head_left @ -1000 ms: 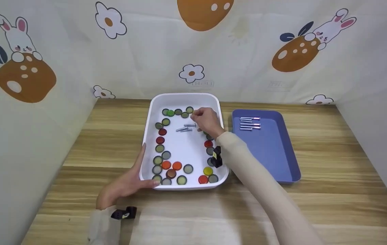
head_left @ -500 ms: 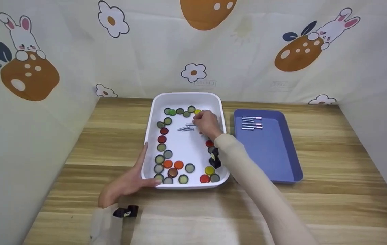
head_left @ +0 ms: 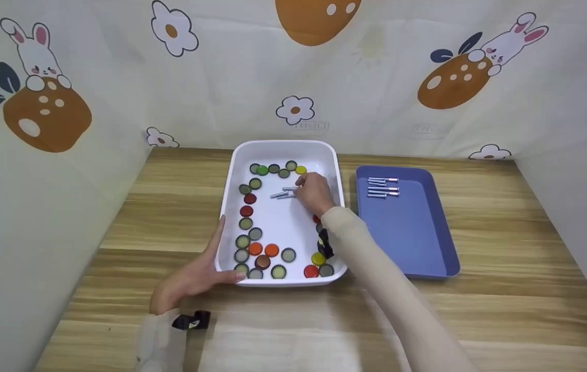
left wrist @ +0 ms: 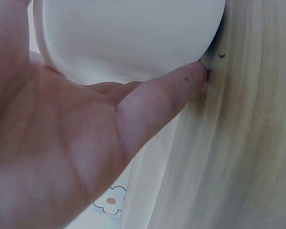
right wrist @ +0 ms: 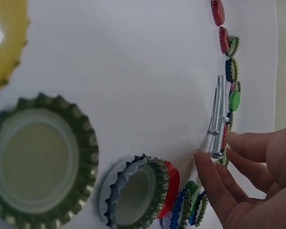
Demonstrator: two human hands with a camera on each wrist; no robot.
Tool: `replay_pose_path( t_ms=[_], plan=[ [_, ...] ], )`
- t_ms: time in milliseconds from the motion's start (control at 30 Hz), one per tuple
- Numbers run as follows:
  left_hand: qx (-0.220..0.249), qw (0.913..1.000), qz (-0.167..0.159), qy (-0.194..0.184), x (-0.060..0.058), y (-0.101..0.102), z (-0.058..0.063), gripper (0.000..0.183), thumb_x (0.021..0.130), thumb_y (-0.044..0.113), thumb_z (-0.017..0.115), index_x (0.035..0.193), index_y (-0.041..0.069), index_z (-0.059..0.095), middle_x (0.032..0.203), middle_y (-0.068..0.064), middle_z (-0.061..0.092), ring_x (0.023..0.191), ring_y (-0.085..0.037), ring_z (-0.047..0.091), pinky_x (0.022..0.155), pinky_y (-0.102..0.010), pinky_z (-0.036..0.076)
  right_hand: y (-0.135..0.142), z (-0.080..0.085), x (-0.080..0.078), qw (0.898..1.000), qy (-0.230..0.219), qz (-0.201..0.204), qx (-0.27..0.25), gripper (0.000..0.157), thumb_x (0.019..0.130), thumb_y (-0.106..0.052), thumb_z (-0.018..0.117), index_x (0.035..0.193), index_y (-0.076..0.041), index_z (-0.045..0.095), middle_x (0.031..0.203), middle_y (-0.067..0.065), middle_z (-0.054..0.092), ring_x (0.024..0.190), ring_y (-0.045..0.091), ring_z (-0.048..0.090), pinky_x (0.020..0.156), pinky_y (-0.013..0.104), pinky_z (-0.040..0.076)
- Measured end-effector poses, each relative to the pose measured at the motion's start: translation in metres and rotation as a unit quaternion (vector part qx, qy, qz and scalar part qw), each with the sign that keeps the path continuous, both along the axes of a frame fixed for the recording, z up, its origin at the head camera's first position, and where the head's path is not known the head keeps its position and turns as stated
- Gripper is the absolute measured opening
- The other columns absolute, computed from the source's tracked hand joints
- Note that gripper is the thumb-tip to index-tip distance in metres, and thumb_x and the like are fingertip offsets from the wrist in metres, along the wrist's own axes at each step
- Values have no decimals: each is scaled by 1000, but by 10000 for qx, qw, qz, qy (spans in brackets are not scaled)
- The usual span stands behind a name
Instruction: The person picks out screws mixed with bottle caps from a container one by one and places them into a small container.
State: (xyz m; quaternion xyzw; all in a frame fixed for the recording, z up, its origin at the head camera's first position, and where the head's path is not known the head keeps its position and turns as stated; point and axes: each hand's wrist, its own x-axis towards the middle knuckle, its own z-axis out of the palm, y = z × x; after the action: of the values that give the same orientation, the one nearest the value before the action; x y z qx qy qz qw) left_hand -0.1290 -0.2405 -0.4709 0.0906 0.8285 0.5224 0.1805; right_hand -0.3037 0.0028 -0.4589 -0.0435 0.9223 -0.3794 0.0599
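Observation:
My left hand (head_left: 195, 271) rests on the near left corner of the white tray (head_left: 279, 147). Its thumb lies along the front rim, its fingers along the left wall; the left wrist view shows the straight thumb against the outer wall. Inside the tray my right hand (head_left: 314, 194) reaches in from the right, its fingertips at the head ends of several silver bolts (head_left: 283, 195). In the right wrist view those bolts (right wrist: 218, 112) lie together on the tray floor, and the thumb and forefinger stand apart on either side of one head.
Bottle caps, red, green, yellow, orange and plain undersides, line the tray's edges, such as a brown cap (head_left: 262, 262) and a yellow cap (head_left: 300, 169). A blue tray (head_left: 412, 237) to the right holds several bolts (head_left: 383, 187). A patterned cloth (head_left: 242, 103) hangs behind.
My right hand has come down a little from the far caps to the bolts, uncovering the yellow cap. The left hand stays on the tray corner. The view has shifted slightly.

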Motion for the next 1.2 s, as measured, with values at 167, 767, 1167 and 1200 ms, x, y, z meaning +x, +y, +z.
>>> replay_pose_path(
  t_ms=[167, 767, 1167, 1200],
  plan=[
    [-65, 10000, 37, -59, 0, 0, 0, 126, 85, 24, 80, 158, 28, -22, 167, -19, 14, 132, -32, 45, 125, -54, 13, 1, 1, 0, 9995, 93, 192, 246, 27, 88, -3, 67, 113, 4, 72, 119, 18, 72, 119, 32, 62, 105, 38, 48],
    [39, 10000, 12, 24, 0, 0, 0, 124, 85, 25, 79, 158, 28, -21, 167, -18, 14, 132, -31, 47, 125, -54, 13, -8, 2, -6, 9719, 603, 766, 2144, 19, 95, 3, 54, 99, 7, 73, 107, 23, 73, 105, 33, 69, 93, 41, 56],
    [66, 10000, 13, 45, 1, 0, 0, 124, 86, 23, 79, 158, 27, -21, 167, -19, 13, 130, -31, 48, 125, -57, 11, -13, 2, -5, 9690, 833, 644, 2234, 25, 99, 4, 48, 107, 6, 72, 108, 24, 72, 102, 34, 70, 89, 42, 58],
    [77, 10000, 13, 27, 1, 0, 0, 124, 86, 23, 79, 158, 27, -21, 167, -19, 12, 130, -31, 47, 126, -56, 10, -13, 2, -5, 9694, 820, 638, 2225, 26, 100, 3, 47, 108, 6, 72, 109, 24, 72, 103, 34, 70, 89, 42, 58]
  ],
)
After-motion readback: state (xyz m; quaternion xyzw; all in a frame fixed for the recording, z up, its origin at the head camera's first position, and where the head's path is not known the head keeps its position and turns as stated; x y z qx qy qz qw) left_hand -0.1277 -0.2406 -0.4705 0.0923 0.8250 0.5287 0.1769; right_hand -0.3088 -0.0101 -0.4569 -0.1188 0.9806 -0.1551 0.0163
